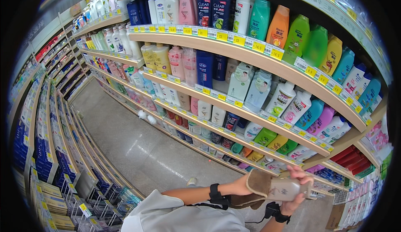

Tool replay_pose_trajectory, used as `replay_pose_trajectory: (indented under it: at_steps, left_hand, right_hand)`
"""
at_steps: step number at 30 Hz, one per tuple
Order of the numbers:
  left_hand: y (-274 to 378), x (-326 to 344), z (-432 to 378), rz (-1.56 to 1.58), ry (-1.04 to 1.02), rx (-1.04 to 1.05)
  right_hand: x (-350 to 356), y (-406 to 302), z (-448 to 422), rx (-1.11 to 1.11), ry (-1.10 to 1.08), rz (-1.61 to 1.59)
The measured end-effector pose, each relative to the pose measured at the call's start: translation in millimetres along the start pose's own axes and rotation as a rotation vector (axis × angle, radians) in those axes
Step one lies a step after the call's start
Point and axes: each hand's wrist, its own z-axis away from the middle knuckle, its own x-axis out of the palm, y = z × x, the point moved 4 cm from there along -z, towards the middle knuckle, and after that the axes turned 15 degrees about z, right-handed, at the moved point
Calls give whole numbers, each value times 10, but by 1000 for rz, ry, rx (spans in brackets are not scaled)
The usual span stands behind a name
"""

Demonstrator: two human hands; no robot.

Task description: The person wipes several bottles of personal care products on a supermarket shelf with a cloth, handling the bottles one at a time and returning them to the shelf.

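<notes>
My right hand (294, 197) holds a taupe plastic shampoo or body-wash bottle (283, 189), its fingers around the bottle's right end. The bottle lies nearly level, with its left end at a brown cloth (258, 182) with a fuzzy edge. My left hand (241, 186) is at that cloth and mostly hidden behind it, so its grip is not clear. Black straps are around both wrists. Behind the hands, shelves carry many bottles, among them an orange bottle (278, 25), a green bottle (297, 39) and a dark blue bottle (204, 69).
A long wooden shelf edge (200, 41) with yellow price tags runs across the view. Another rack (65, 157) with boxed goods stands on the left. Between them lies a grey floor (131, 138). A brown cardboard box (335, 216) is at lower right.
</notes>
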Motion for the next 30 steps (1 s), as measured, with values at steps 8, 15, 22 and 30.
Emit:
replay_pose_trajectory:
  at_steps: [8, 15, 22, 30]
  left_hand:
    - [435, 148, -122, 40, -314, -88]
    - [410, 326, -294, 258, -273, 34]
    - [380, -112, -211, 124, -39, 355]
    - [744, -553, 280, 37, 312, 466]
  right_hand:
    - [293, 245, 310, 125, -376, 125]
    - [165, 331, 212, 89, -143, 119]
    - [562, 100, -327, -52, -11, 126]
    - [1420, 679, -270, 257, -703, -256]
